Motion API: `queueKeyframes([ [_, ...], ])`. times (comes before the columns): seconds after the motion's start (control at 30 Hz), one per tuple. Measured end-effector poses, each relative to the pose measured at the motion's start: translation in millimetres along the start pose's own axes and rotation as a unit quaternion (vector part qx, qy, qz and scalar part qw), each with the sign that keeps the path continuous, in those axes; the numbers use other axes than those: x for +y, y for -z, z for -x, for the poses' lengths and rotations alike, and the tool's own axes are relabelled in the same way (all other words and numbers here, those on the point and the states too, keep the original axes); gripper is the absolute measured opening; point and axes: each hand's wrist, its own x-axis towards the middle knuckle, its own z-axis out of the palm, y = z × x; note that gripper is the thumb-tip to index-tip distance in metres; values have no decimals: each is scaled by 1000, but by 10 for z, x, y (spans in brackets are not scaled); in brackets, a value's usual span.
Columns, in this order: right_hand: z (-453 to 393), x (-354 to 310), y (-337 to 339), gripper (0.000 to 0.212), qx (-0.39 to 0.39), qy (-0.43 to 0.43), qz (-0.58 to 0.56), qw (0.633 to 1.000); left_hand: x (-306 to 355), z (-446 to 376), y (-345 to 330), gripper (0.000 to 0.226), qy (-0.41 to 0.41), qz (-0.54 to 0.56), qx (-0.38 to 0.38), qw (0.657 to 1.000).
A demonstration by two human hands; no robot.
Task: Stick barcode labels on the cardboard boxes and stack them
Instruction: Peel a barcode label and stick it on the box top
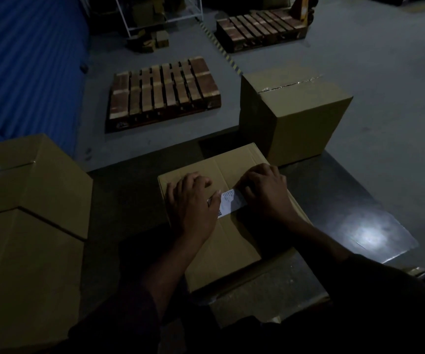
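Barcode label (232, 204): white, lying on top of the central cardboard box (228, 241) on the dark tabletop (334, 200); left hand (193, 203) flat on its left end, grip released, right hand (265, 191) pressing its right end, fingers bent, grip grasping nothing. Taped box (293, 116) behind right; stacked boxes (27, 213) left. Two wooden pallets (163, 93) on the floor beyond.

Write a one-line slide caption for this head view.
Both hands press a barcode label onto a cardboard box.
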Motion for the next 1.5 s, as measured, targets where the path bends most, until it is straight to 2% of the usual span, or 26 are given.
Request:
queueKeyframes([
  [0.2,-12,-2,10,22,7,-25,-15,1000,2,1,-6,26,1,-6,-2,1000],
  [0.33,-7,2,-8,43,-13,-12,1,1000,12,1,-20,19,6,-1,4,1000],
  [0.53,-22,-20,6,18,7,-25,-20,999,6,-4,-30,16,6,-1,16,1000],
  [0.7,17,-4,11,24,10,11,-6,1000,11,5,-29,16,2,3,19,1000],
  [0.83,18,-23,-2,33,12,-6,8,1000,9,-2,-35,17,2,-4,18,1000],
  [0.97,-21,-80,-18,40,-5,2,84,996,22,0,-25,17,4,-1,16,1000],
  [1.1,-106,-148,-7,36,-6,-21,79,997,30,-1,-28,16,8,2,12,1000],
  [1.4,-135,-189,-13,38,-6,-53,71,996,66,2,15,22,6,34,9,999],
  [1.5,-133,-182,-27,34,4,-55,61,997,93,1,45,37,-23,58,-28,998],
])
